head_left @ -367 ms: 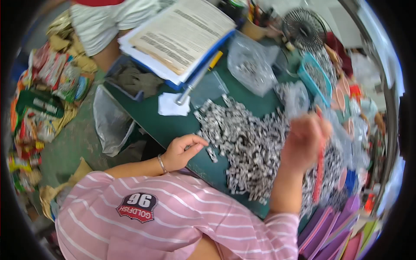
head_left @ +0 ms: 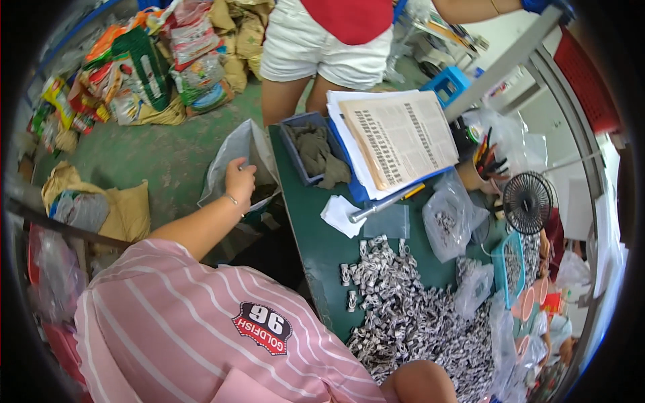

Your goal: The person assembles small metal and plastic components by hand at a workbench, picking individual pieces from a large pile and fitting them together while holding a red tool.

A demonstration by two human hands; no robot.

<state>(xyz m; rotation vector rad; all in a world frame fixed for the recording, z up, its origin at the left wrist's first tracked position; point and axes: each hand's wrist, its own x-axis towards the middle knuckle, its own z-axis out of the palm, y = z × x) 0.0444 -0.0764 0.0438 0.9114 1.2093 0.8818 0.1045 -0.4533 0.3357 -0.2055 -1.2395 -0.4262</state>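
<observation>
My left hand (head_left: 240,183) reaches out to the left, over the mouth of a whitish plastic bag (head_left: 222,161) standing open beside the table. Its fingers are curled closed. A small greyish bit shows by the fingertips, too little to name. A bracelet sits on that wrist. Only a bare bent part of my right arm shows at the lower edge; the right hand itself is out of sight. A wide heap of small grey-and-white metal parts (head_left: 410,316) covers the green tabletop (head_left: 309,252), with a few lying apart at its left edge.
Papers on a blue folder (head_left: 396,138), a grey bin holding cloth (head_left: 299,151), a clear bag of parts (head_left: 447,225), a turquoise basket (head_left: 500,279) and a small black fan (head_left: 527,200) stand on the table. Another person stands beyond it. Sacks (head_left: 138,74) line the floor.
My view has swung left. My left hand has gone from beside the heap's edge to the bag's mouth. My right hand, raised near a red strip over the heap before, has left the picture.
</observation>
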